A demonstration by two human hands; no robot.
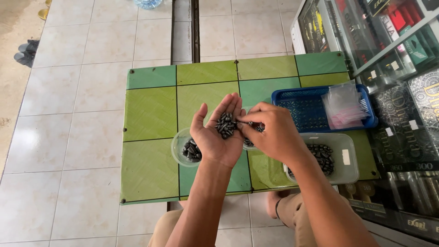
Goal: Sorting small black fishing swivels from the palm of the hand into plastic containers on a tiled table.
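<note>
My left hand [215, 135] is held palm up over the green table [151, 114], cupping a small heap of dark oval pieces [225, 125], probably seeds or small weights. My right hand [270, 132] reaches across to that heap, its fingertips pinched on a few of the pieces at the palm's edge. Below my left hand stands a small round clear cup [179, 146] with more dark pieces in it. A second clear cup is mostly hidden under my right hand.
A rectangular clear tub [350, 158] of the same dark pieces sits at the table's right. Behind it a blue plastic basket [292, 98] holds small clear bags [343, 105]. A glass display case [402, 55] stands on the right. White tiled floor surrounds the table.
</note>
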